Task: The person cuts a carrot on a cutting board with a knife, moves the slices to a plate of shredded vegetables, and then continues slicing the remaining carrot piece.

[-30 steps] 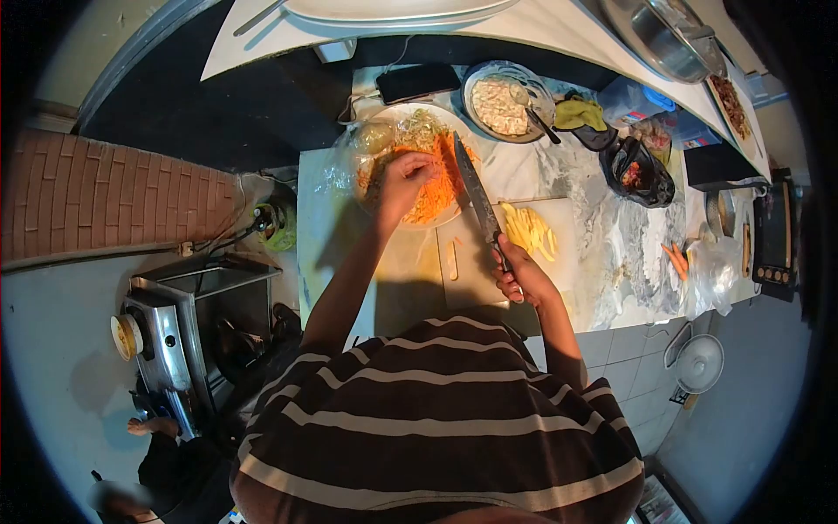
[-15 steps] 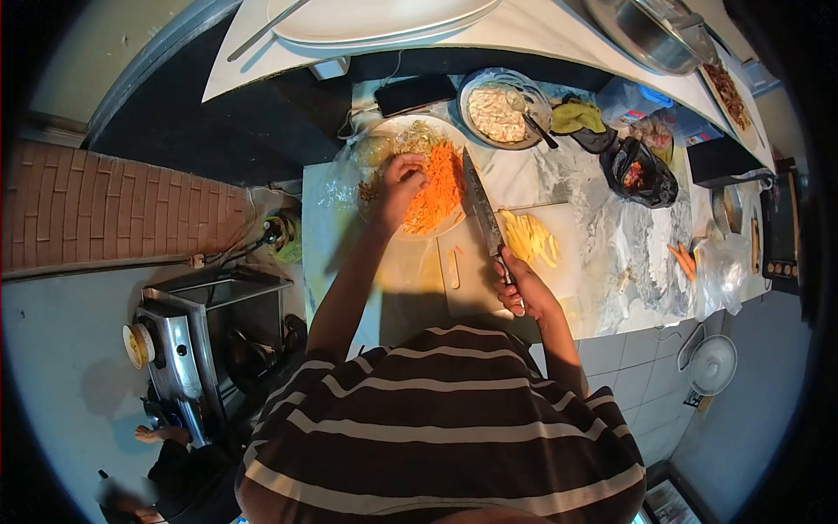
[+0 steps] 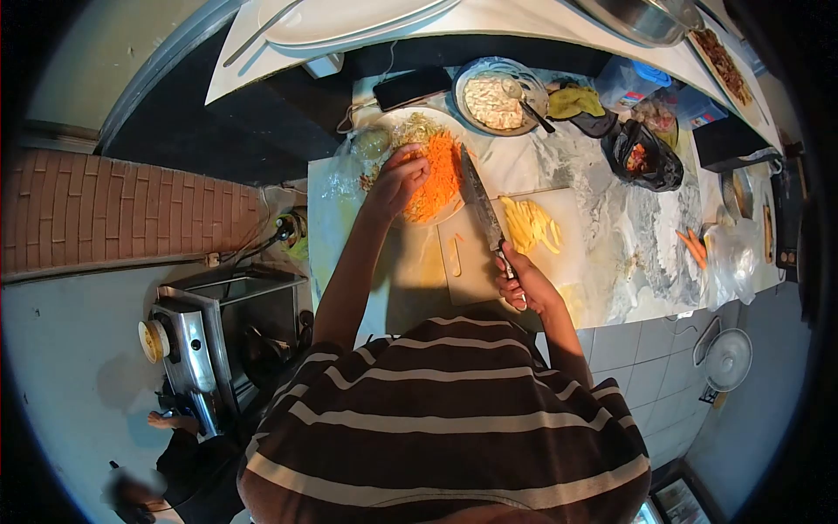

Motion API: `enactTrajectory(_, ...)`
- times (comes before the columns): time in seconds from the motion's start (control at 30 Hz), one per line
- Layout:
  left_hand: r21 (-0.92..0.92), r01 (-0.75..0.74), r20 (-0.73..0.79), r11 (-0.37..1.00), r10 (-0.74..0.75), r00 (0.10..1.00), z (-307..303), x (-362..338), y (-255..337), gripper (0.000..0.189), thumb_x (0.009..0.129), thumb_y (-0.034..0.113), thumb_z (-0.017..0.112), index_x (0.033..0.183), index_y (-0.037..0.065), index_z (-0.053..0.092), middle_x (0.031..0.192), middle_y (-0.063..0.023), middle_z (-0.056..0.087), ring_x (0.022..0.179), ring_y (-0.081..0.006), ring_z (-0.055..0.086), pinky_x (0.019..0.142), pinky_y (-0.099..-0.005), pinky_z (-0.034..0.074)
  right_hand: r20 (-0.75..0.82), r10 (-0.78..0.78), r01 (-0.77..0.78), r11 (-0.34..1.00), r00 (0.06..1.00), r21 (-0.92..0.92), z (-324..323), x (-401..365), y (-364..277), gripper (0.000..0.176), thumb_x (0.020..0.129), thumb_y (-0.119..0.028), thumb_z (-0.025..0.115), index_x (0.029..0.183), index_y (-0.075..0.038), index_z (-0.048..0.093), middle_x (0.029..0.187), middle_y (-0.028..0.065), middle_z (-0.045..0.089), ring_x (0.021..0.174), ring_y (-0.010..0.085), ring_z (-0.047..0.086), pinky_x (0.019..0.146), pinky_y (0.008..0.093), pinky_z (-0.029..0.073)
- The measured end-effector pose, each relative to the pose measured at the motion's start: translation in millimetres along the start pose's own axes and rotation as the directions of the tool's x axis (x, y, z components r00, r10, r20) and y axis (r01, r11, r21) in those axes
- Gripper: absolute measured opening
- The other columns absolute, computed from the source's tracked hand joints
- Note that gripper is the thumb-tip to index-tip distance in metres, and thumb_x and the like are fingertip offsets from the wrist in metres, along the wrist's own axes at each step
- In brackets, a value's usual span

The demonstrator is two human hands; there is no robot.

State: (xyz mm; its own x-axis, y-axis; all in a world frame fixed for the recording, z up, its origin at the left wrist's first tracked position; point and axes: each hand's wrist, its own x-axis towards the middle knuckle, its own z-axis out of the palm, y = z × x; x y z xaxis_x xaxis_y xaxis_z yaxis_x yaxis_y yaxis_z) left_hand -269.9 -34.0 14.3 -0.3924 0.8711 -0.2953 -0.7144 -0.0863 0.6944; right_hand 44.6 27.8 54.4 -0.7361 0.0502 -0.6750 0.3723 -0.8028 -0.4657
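Note:
My right hand (image 3: 528, 281) grips the handle of a large knife (image 3: 479, 202), its blade pointing away from me beside the plate. Shredded orange carrot (image 3: 440, 179) covers the right part of a round plate (image 3: 449, 212), with paler shreds at its back. Over the carrot's left edge is my left hand (image 3: 403, 181), its fingers curled; whether anything is between them is too small to tell. Yellow strips (image 3: 529, 224) lie on a cutting board (image 3: 567, 253) to the right of the knife. A thin yellow piece (image 3: 455, 258) rests nearer to me on the board's left part.
Behind the plate are a phone (image 3: 412, 89) and a bowl of creamy food (image 3: 493, 102) with a spoon. A black bag (image 3: 643, 162), carrots (image 3: 693, 247) and a clear bag (image 3: 731, 262) lie to the right. Another person (image 3: 199, 472) is at the lower left, near a stove (image 3: 188, 349).
The view has shifted slightly. My left hand has turned a little above the carrot, its fingers more visible. The knife stays in my right hand in nearly the same place.

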Motion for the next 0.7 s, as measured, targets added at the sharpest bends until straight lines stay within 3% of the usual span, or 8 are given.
enactTrajectory(0.07, -0.116, 0.002, -0.031, 0.993, -0.006, 1.0, 4.2, -1.9, 1.5, 0.028, 0.09, -0.006, 0.059, 0.115, 0.005, 0.056, 0.097, -0.0077, 0.059, 0.091, -0.0159, 0.058, 0.088, -0.0289, 0.049, -0.012, 0.007, -0.007, 1.0, 1.0, -0.013, -0.9, 2.3, 0.8, 0.046, 0.098, -0.06, 0.044, 0.085, -0.016, 0.041, 0.055, -0.005, 0.027, 0.037, 0.0043, 0.021, 0.031, 0.0223, 0.017)
enactTrajectory(0.17, -0.074, -0.011, 0.032, 0.997, 0.013, 0.999, -1.9, 1.0, 5.7, 0.028, 0.09, -0.006, 0.061, 0.115, 0.004, 0.056, 0.101, -0.009, 0.06, 0.096, -0.0179, 0.06, 0.092, -0.0294, 0.05, -0.006, 0.026, -0.026, 1.0, 1.0, 0.005, 0.0, 5.0, -2.9, 0.046, 0.098, -0.06, 0.044, 0.085, -0.016, 0.041, 0.055, -0.0052, 0.027, 0.037, 0.0042, 0.021, 0.031, 0.0223, 0.017)
enactTrajectory(0.27, -0.035, -0.006, -0.091, 0.999, 0.003, 0.996, 3.4, -1.3, 8.0, 0.028, 0.089, -0.005, 0.063, 0.115, 0.004, 0.055, 0.105, -0.0108, 0.061, 0.101, -0.0198, 0.062, 0.096, -0.0295, 0.051, 0.006, 0.02, -0.02, 1.0, 1.0, 0.003, -0.3, 8.1, -5.0, 0.046, 0.098, -0.061, 0.044, 0.085, -0.017, 0.042, 0.055, -0.0056, 0.026, 0.037, 0.004, 0.021, 0.031, 0.0222, 0.017)
enactTrajectory(0.7, -0.019, -0.057, -0.048, 0.998, 0.056, 0.997, 11.9, 1.9, 11.6, 0.031, 0.087, -0.003, 0.066, 0.115, 0.003, 0.053, 0.108, -0.0122, 0.061, 0.111, -0.0248, 0.062, 0.098, -0.031, 0.051, 0.026, 0.029, -0.029, 0.999, 0.999, 0.013, -0.5, 11.4, -10.8, 0.046, 0.099, -0.061, 0.04, 0.084, -0.018, 0.041, 0.054, -0.0066, 0.027, 0.037, 0.0036, 0.02, 0.031, 0.0216, 0.017)
